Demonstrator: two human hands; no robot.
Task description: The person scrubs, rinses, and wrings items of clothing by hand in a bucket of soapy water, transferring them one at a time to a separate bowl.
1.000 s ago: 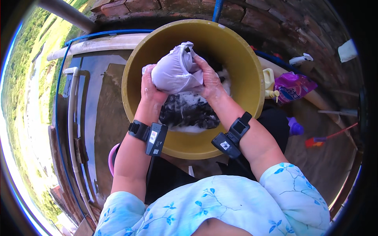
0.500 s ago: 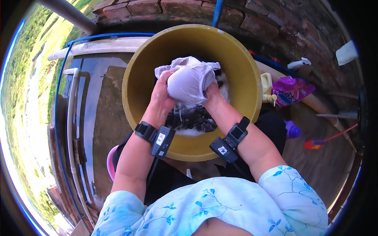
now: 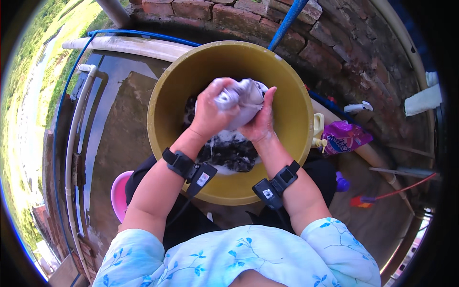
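Note:
Both hands are inside a large yellow tub (image 3: 282, 148), above dark wet cloth (image 3: 229, 155) with white suds around it. My left hand (image 3: 210, 110) is closed round a bunched part of a small, pale lavender garment (image 3: 246, 107), slightly blurred by motion. On the garment's other side, my right hand (image 3: 260, 122) grips its lower right part, thumb pointing up and fingers partly hidden by the cloth. The garment is crumpled between the two hands, over the suds.
Right of the tub stand a cream pump bottle (image 3: 319, 129), a purple packet (image 3: 344, 136) and a purple bottle (image 3: 342, 182). A pink basin (image 3: 120, 193) sits by my left leg. Pipes (image 3: 129, 47) and a brick wall (image 3: 239, 19) lie beyond the tub.
The garment was spread and rounded over my right hand; now it is bunched between both hands. My left hand has moved up and over it, and my right hand shows outside the cloth.

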